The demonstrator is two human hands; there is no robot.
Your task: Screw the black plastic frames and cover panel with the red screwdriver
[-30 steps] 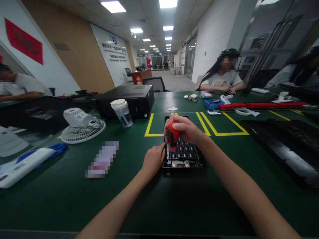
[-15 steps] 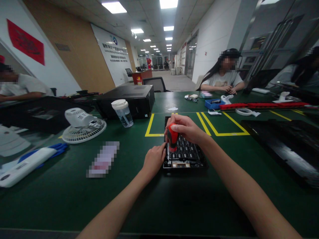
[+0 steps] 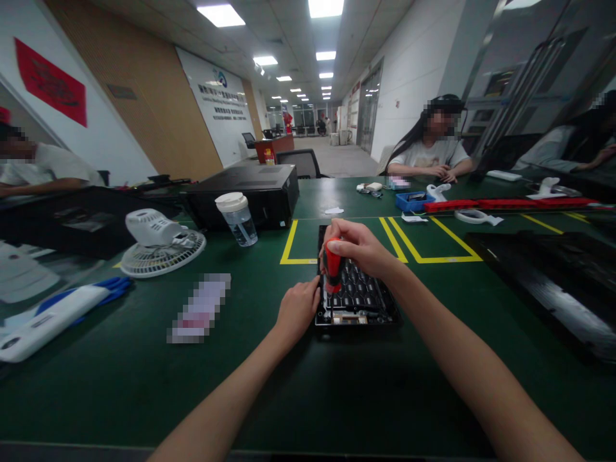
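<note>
Right hand [image 3: 357,247]: fingers closed around the handle of a red-and-black screwdriver [image 3: 335,264], thumb on top.
Screwdriver: upright, handle up, its thin shaft pointing down near the near left corner of the black case [image 3: 359,296]; whether the tip touches a screw is too small to tell.
Left hand [image 3: 298,305]: fingertips against the left edge of the case, palm side down; whether they grip or merely rest there, I cannot tell.
Black case: lying flat on the green desk [image 3: 96,398], well in from the near edge, honeycomb-patterned inside, with a pale strip along its near end.
Yellow tape [image 3: 301,261]: marked out on the desk; the case lies across its near line.
Desk, left side: a white fan [image 3: 163,247] lying down, a lidded cup [image 3: 238,221] beside a black box [image 3: 245,192], and a blurred flat item [image 3: 199,308] nearer the left arm.
Desk, right side: a dark panel [image 3: 543,282] towards the right edge.
Far edge: a blue tray [image 3: 410,206] near a seated person [image 3: 430,151].
</note>
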